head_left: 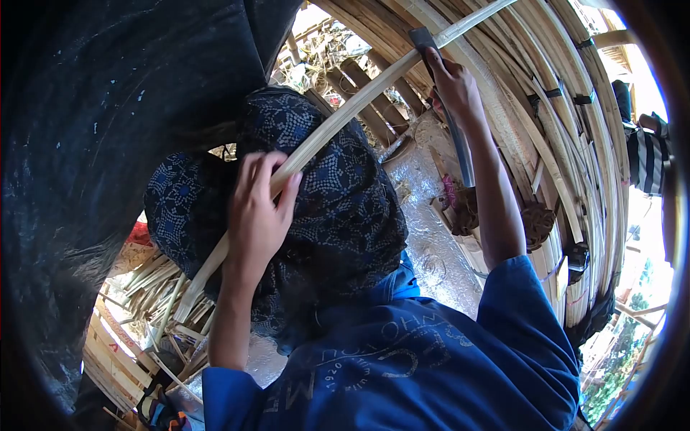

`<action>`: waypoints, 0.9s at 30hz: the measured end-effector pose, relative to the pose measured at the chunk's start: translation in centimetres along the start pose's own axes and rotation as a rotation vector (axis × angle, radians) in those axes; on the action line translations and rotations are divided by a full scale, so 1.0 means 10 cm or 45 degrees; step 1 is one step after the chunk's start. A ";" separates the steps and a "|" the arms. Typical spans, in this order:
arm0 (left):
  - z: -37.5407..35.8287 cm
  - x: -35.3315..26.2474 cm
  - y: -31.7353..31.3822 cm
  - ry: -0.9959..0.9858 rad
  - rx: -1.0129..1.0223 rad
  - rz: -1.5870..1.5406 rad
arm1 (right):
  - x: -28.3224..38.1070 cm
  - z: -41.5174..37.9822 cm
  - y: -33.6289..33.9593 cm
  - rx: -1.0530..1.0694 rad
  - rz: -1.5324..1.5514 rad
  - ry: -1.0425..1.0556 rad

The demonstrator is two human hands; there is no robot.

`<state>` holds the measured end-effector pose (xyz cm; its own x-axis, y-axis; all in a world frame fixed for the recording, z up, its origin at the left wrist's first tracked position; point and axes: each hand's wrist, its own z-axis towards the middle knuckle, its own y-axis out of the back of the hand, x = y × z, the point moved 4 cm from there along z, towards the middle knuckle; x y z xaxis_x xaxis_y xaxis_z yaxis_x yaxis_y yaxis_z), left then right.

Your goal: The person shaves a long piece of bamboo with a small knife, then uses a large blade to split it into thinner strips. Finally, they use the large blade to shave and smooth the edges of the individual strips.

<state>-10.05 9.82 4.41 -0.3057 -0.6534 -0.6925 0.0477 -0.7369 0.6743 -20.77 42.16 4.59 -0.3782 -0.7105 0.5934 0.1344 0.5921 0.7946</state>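
Observation:
A long pale bamboo strip point(352, 108) runs diagonally across my lap, from the lower left to the upper right. My left hand point(259, 212) is closed around its lower middle, thumb on one side and fingers on the other. In my right hand point(458, 93) is a long-handled knife point(461, 154), its dark blade touching the strip near the upper end. The knife's handle stretches back beneath my forearm. A dark blue patterned cloth point(330, 179) covers my legs under the strip.
Stacked bamboo strips point(560, 136), bound with dark ties, curve along the right side. Loose offcuts point(154, 287) lie at lower left. A black sheet point(108, 144) hangs on the left. Silvery sheeting point(431, 244) covers the ground. Striped cloth point(647, 158) shows at far right.

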 end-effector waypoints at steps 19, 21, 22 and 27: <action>-0.53 0.48 0.17 0.250 0.044 0.459 | 0.21 -0.21 -0.39 0.022 -0.759 0.432; -0.53 0.48 0.13 0.257 0.038 0.437 | 0.49 -0.75 -0.85 0.064 -0.176 0.492; -0.53 0.49 0.11 0.240 0.043 0.466 | 0.48 -0.89 -0.95 0.030 -0.125 0.330; -0.54 0.51 0.16 0.238 -0.005 0.458 | 0.25 -0.89 -0.76 0.012 -0.023 0.251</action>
<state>-6.42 4.34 0.61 -0.0908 -0.8896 -0.4477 0.1239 -0.4561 0.8813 -14.55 32.52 1.20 -0.1936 -0.7810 0.5937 0.1203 0.5817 0.8044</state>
